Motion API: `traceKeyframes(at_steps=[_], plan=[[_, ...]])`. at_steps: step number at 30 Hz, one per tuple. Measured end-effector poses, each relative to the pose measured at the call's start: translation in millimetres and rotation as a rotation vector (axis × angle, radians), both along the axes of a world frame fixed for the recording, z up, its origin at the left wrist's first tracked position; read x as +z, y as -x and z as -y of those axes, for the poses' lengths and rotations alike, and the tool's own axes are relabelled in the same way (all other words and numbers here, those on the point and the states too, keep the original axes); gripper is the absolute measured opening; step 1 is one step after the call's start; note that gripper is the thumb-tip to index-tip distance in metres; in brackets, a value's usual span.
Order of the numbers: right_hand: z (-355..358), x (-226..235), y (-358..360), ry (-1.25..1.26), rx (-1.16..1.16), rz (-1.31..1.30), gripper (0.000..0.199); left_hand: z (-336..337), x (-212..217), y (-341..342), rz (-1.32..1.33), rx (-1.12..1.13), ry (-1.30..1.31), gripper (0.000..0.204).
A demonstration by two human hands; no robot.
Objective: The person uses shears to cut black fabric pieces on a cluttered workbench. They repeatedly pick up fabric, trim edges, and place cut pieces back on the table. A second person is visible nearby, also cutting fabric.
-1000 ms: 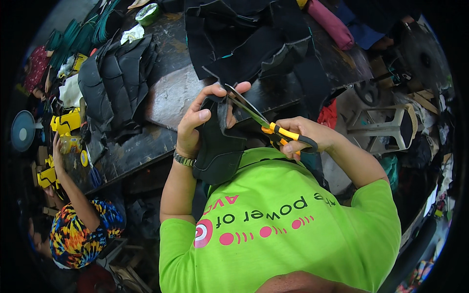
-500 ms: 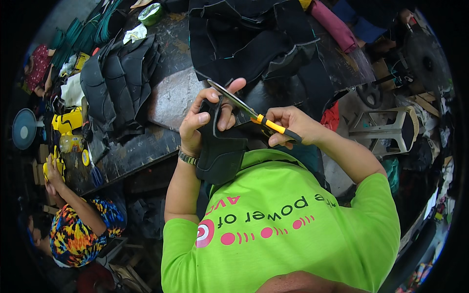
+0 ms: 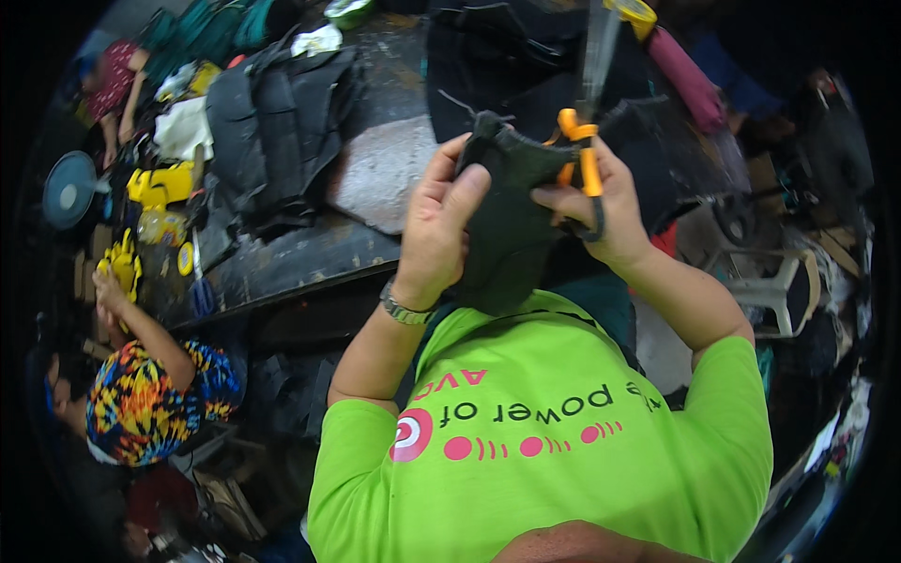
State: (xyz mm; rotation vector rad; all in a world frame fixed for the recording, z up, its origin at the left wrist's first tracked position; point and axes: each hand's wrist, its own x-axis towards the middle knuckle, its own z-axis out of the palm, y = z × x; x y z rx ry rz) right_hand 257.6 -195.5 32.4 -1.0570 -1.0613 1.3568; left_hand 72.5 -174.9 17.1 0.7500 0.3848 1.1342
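Left hand (image 3: 436, 230) grips dark fabric piece (image 3: 507, 225), thumb pressed flat on its face, fingers wrapped behind. Right hand (image 3: 601, 211) closed around orange-handled scissors (image 3: 584, 155), blades pointing up and away, blurred. Fabric piece held raised between both hands, above edge of table (image 3: 375, 178), in front of lime-green shirt (image 3: 544, 432). Metal wristwatch (image 3: 404, 310) on left wrist. Stack of black cut pieces (image 3: 272, 141) lies on table to left. Second person in multicoloured shirt (image 3: 145, 403) sits at lower left, well apart.
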Motion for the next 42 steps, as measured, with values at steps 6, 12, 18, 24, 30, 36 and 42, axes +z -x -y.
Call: traceKeyframes(at_steps=[6,12,18,24,30,36,42], plan=[[-18,18,2,-0.03,-0.089,-0.224,0.034,41,-34,43,-0.596,-0.323,-0.403,0.065],[-44,45,-3,-0.155,-0.023,-0.21,0.025,44,4,93,-0.672,0.177,-0.432,0.046],[-35,36,13,-0.162,0.164,-0.189,0.037,-83,95,197,-0.932,0.846,-0.78,0.057],[2,-5,6,0.035,0.366,-0.039,0.035,-221,38,265,-2.243,0.854,-0.88,0.057],[19,-32,-26,0.046,0.327,0.039,0.039,-191,42,217,-2.295,1.069,-0.775,0.054],[25,-42,-32,0.012,0.237,-0.042,0.037,-111,25,55,-1.056,0.254,-0.876,0.028],[38,-53,-39,-0.135,-0.058,0.051,0.039,-123,-26,-33,-1.367,0.014,-0.819,0.042]])
